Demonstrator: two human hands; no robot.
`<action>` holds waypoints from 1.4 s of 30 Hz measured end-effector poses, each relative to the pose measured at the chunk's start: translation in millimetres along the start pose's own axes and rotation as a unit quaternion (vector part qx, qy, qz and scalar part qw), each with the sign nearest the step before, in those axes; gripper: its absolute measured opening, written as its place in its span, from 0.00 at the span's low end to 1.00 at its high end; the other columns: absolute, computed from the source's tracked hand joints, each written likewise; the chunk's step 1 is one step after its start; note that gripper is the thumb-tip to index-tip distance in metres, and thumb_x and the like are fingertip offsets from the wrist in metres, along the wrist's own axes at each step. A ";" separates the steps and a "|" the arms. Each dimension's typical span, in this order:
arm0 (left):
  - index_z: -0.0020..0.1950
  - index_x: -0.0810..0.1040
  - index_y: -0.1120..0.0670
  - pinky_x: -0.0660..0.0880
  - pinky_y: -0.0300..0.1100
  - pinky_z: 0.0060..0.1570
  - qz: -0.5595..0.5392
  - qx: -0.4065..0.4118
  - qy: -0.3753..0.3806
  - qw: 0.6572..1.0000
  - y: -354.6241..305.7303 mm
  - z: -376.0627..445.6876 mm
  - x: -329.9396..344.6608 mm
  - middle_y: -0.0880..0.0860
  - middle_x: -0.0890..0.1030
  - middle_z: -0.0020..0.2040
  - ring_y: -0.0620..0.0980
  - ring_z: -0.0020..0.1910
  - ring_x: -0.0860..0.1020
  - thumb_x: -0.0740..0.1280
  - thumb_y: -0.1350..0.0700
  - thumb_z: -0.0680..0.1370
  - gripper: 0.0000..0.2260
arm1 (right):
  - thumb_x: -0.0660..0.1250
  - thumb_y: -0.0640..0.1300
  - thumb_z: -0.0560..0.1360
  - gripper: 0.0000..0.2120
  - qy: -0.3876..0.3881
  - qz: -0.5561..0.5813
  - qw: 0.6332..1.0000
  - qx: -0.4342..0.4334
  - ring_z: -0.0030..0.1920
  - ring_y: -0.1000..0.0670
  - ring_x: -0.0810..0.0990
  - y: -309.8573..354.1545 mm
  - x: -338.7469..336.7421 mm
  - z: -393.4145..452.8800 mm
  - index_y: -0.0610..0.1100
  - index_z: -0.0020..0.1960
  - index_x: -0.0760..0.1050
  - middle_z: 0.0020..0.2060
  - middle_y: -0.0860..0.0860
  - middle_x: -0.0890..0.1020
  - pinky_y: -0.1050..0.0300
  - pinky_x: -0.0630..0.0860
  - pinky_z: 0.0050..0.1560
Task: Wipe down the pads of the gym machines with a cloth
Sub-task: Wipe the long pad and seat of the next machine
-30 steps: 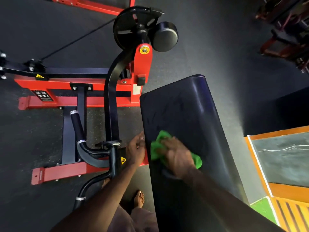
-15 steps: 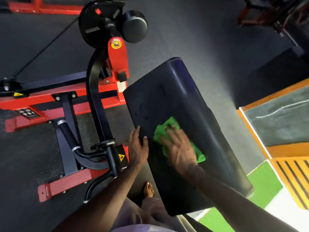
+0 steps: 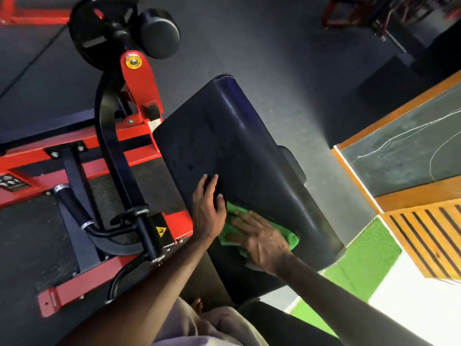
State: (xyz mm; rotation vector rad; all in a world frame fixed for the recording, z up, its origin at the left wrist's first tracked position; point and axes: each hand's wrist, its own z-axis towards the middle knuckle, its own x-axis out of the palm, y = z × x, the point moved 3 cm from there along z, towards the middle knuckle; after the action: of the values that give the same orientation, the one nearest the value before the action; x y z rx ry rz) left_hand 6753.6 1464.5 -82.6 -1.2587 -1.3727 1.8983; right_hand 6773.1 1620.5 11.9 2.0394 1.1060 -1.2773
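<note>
Since half a second ago, the right hand (image 3: 262, 239) has drawn the green cloth (image 3: 290, 236) back down the pad (image 3: 224, 136) toward the person, and the left hand (image 3: 208, 208) has slid up so its fingers now lie on the pad's left edge. A person wipes the long black pad of a red-and-black gym machine (image 3: 139, 91), the cloth pressed flat under the right palm on the lower part of the pad, fingers straight and spread, slightly blurred with motion. The left hand rests with its fingers straight on the pad just beside the cloth, touching its near corner, seemingly steadying the upholstery. The step in hand looks to be the main wipe of this pad, with only its near end under the cloth; faint smudges show higher up. The next move, by that reading, calls for a long stroke up toward the far rounded end, keeping the palm flat so the cloth does not bunch, and shifting the left hand clear of the path. A padded roller (image 3: 159, 33) on the machine arm is not yet touched.
</note>
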 end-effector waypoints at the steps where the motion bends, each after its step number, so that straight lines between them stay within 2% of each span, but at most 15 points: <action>1: 0.76 0.72 0.54 0.60 0.43 0.75 0.009 -0.001 -0.003 1.000 2.9 1.2 -1.7 0.60 0.69 0.76 0.58 0.75 0.68 0.63 0.54 0.79 0.24 | 0.82 0.60 0.51 0.44 0.001 -0.002 1.000 -0.016 0.75 0.45 0.73 -8.9 1.6 -9.6 0.55 0.67 0.81 0.72 0.50 0.77 0.44 0.69 0.75; 3: 0.77 0.71 0.55 0.62 0.47 0.76 0.025 -0.010 -0.009 1.000 12.0 2.6 -6.3 0.60 0.69 0.76 0.58 0.75 0.68 0.62 0.51 0.80 0.25 | 0.80 0.59 0.56 0.43 -0.117 0.020 0.992 0.046 0.76 0.44 0.71 -46.2 -17.5 -19.4 0.55 0.70 0.79 0.74 0.49 0.75 0.46 0.63 0.79; 6: 0.78 0.70 0.55 0.63 0.55 0.76 0.036 -0.052 -0.016 0.998 26.3 -9.5 -6.5 0.60 0.67 0.78 0.58 0.77 0.66 0.62 0.51 0.80 0.26 | 0.73 0.57 0.64 0.35 -0.312 0.100 0.922 0.207 0.75 0.41 0.72 -98.7 -51.3 -37.2 0.50 0.71 0.78 0.72 0.45 0.76 0.45 0.65 0.77; 8: 0.79 0.68 0.54 0.63 0.55 0.76 0.028 -0.053 -0.016 0.998 26.5 -22.3 -3.8 0.60 0.66 0.79 0.58 0.78 0.64 0.62 0.51 0.81 0.26 | 0.75 0.55 0.63 0.36 -0.273 0.083 0.943 0.169 0.74 0.40 0.72 -78.2 -43.0 -40.4 0.51 0.71 0.78 0.73 0.44 0.75 0.46 0.63 0.78; 12: 0.80 0.66 0.54 0.62 0.53 0.77 0.006 -0.067 -0.014 0.998 22.1 -27.9 -2.7 0.59 0.64 0.80 0.55 0.79 0.63 0.62 0.50 0.82 0.26 | 0.75 0.55 0.67 0.30 -0.033 -0.016 0.996 -0.079 0.77 0.46 0.70 -18.0 17.2 -48.0 0.58 0.69 0.78 0.75 0.51 0.73 0.51 0.52 0.81; 15: 0.79 0.68 0.54 0.62 0.51 0.77 0.010 -0.065 -0.005 0.998 23.0 -34.5 -3.2 0.60 0.65 0.79 0.56 0.79 0.64 0.64 0.50 0.81 0.26 | 0.83 0.55 0.53 0.43 -0.159 0.028 0.985 0.064 0.75 0.44 0.72 -52.1 -11.7 -29.5 0.54 0.68 0.79 0.73 0.49 0.75 0.48 0.57 0.79; 17: 0.78 0.69 0.55 0.63 0.52 0.77 0.021 -0.093 -0.016 0.995 31.2 -46.2 -2.8 0.63 0.66 0.78 0.59 0.78 0.65 0.66 0.49 0.81 0.26 | 0.82 0.50 0.55 0.41 -0.198 0.071 0.965 0.153 0.76 0.41 0.69 -47.5 -21.2 -21.9 0.51 0.68 0.79 0.73 0.46 0.75 0.42 0.62 0.78; 22: 0.80 0.66 0.55 0.60 0.48 0.78 0.019 -0.122 -0.030 0.992 38.3 -84.1 2.1 0.67 0.63 0.78 0.60 0.80 0.61 0.65 0.46 0.82 0.28 | 0.75 0.53 0.72 0.31 0.003 -0.005 0.997 -0.071 0.80 0.46 0.62 13.1 29.5 -24.3 0.58 0.74 0.74 0.79 0.50 0.67 0.48 0.54 0.81; 27: 0.80 0.65 0.54 0.57 0.45 0.78 0.000 -0.145 -0.025 0.989 31.0 -98.0 1.2 0.63 0.64 0.79 0.57 0.80 0.61 0.66 0.54 0.83 0.26 | 0.84 0.51 0.57 0.39 -0.197 0.043 0.974 0.104 0.75 0.40 0.72 -43.4 -15.9 -5.2 0.51 0.68 0.80 0.73 0.45 0.75 0.44 0.64 0.77; 29: 0.80 0.66 0.56 0.61 0.52 0.77 -0.005 -0.146 -0.027 0.989 35.9 -104.6 -0.5 0.64 0.68 0.77 0.59 0.79 0.63 0.65 0.56 0.83 0.25 | 0.82 0.48 0.63 0.34 -0.129 0.038 0.988 0.079 0.76 0.40 0.70 -6.6 3.6 -8.8 0.49 0.69 0.80 0.73 0.44 0.75 0.45 0.64 0.78; 32: 0.80 0.66 0.57 0.68 0.58 0.73 -0.010 -0.149 -0.024 0.989 42.3 -109.4 -0.7 0.63 0.71 0.74 0.60 0.76 0.67 0.64 0.55 0.82 0.25 | 0.75 0.54 0.72 0.26 0.029 -0.009 0.992 -0.121 0.78 0.46 0.67 26.4 41.7 -26.2 0.54 0.69 0.80 0.76 0.49 0.72 0.52 0.55 0.80; 35: 0.79 0.67 0.56 0.70 0.57 0.71 -0.014 -0.151 -0.020 0.988 38.8 -103.9 0.0 0.60 0.72 0.74 0.59 0.73 0.70 0.65 0.53 0.82 0.25 | 0.77 0.51 0.70 0.22 -0.084 -0.001 0.995 -0.059 0.74 0.49 0.73 -16.2 12.8 -8.2 0.57 0.64 0.83 0.72 0.52 0.77 0.55 0.53 0.79; 38: 0.79 0.67 0.56 0.68 0.55 0.73 -0.009 -0.162 -0.020 0.987 40.6 -103.3 2.4 0.60 0.71 0.74 0.58 0.74 0.70 0.66 0.54 0.83 0.25 | 0.79 0.46 0.64 0.26 -0.193 0.075 0.973 0.104 0.72 0.40 0.75 -28.7 0.7 -5.3 0.49 0.62 0.84 0.70 0.44 0.79 0.44 0.67 0.76; 40: 0.79 0.67 0.57 0.63 0.53 0.77 0.002 -0.163 -0.028 0.986 42.2 -108.5 3.7 0.62 0.69 0.76 0.59 0.77 0.66 0.66 0.54 0.83 0.25 | 0.66 0.47 0.72 0.18 -0.161 0.080 0.982 0.055 0.65 0.36 0.81 5.8 27.0 -24.9 0.44 0.60 0.84 0.63 0.40 0.82 0.43 0.78 0.65; 42: 0.79 0.68 0.58 0.59 0.47 0.78 -0.001 -0.160 -0.037 0.986 37.6 -110.1 4.8 0.65 0.67 0.77 0.59 0.78 0.64 0.65 0.54 0.83 0.25 | 0.57 0.54 0.74 0.23 -0.028 0.054 0.994 -0.087 0.67 0.41 0.80 32.9 52.1 -46.5 0.50 0.61 0.83 0.66 0.45 0.81 0.49 0.77 0.66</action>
State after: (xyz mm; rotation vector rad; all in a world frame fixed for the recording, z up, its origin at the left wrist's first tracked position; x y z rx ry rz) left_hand 6852.8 1506.2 -127.2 -1.3419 -1.7704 1.7888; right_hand 6836.0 1656.5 -14.6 1.8962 1.0299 -1.1363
